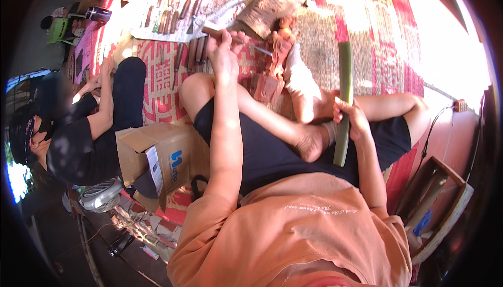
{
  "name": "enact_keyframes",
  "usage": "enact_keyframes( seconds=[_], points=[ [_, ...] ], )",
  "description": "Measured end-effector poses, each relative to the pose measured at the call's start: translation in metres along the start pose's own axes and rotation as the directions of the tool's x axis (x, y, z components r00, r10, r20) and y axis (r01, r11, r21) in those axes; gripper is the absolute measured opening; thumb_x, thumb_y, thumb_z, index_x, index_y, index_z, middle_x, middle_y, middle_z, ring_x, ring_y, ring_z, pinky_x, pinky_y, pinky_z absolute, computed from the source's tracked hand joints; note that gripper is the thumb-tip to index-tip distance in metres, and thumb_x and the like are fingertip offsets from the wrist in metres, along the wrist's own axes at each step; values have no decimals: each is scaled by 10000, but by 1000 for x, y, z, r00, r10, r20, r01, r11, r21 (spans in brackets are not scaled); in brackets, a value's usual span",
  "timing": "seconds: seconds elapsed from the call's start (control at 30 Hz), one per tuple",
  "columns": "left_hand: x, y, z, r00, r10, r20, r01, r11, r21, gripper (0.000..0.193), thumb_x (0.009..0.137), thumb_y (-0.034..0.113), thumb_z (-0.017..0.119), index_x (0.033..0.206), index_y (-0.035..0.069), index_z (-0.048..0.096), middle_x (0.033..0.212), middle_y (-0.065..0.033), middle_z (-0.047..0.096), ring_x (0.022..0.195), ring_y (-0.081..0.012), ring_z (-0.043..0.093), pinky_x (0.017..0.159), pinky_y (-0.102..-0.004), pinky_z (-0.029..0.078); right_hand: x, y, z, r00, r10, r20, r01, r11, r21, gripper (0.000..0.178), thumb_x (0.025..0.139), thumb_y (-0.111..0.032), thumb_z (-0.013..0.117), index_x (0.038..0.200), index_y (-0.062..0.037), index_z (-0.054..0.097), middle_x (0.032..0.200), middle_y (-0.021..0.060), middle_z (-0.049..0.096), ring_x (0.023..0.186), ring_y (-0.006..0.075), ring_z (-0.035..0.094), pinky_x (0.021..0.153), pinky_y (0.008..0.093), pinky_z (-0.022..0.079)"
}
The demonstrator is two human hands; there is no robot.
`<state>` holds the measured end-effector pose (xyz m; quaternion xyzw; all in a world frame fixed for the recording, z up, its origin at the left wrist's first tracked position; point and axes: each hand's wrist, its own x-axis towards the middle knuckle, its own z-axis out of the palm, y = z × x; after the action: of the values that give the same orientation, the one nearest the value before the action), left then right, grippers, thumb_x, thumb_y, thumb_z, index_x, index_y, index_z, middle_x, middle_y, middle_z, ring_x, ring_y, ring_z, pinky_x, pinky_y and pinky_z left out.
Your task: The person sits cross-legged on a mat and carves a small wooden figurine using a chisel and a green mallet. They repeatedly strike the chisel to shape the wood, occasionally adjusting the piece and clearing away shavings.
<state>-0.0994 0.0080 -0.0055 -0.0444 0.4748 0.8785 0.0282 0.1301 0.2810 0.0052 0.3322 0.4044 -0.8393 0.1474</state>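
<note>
My left hand [226, 53] is closed round the wooden handle of a carving chisel [214, 33]. Its thin blade points right, with the tip at or very near a carved reddish-wood figurine [281, 53]; contact is hard to tell. The figurine stands on its block base [268, 87] between my legs, beside my foot [304, 90]. In my right hand [352, 117] is a long green stick [344, 77], gripped around its middle, upright in the view, over my lap and away from the figurine.
Several chisels [167, 20] lie in rows on a pale cloth, with more [198, 53] on the patterned mat [367, 4]. A wood chunk [264, 12] lies beyond the figurine. On my left are a cardboard box [183, 164], a fan [102, 195] and another person [78, 145]. A wooden frame [440, 208] stands right.
</note>
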Motion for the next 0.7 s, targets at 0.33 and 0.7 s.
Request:
enact_keyframes(
  seconds=[0.33, 0.7],
  points=[
    [-8, -5, -2, 954, -222, -203, 221, 975, -32, 265, 954, 312, 551, 989, 51, 579, 622, -75, 612, 410, -113, 527, 325, -214, 352, -3, 2, -2, 1000, 27, 13, -27, 998, 59, 258, 883, -65, 608, 1113, -31, 498, 693, 45, 505, 540, 135, 482, 513, 273, 432],
    [-40, -41, 29, 954, -296, 40, 254, 874, 414, 180, 926, 272, 589, 900, 94, 574, 551, 5, 536, 393, -70, 478, 325, -210, 310, 25, 8, -3, 989, -146, -5, 139, 951, -274, 175, 859, -87, 638, 996, -17, 557, 703, 65, 585, 545, 172, 573, 510, 300, 491]
  ],
)
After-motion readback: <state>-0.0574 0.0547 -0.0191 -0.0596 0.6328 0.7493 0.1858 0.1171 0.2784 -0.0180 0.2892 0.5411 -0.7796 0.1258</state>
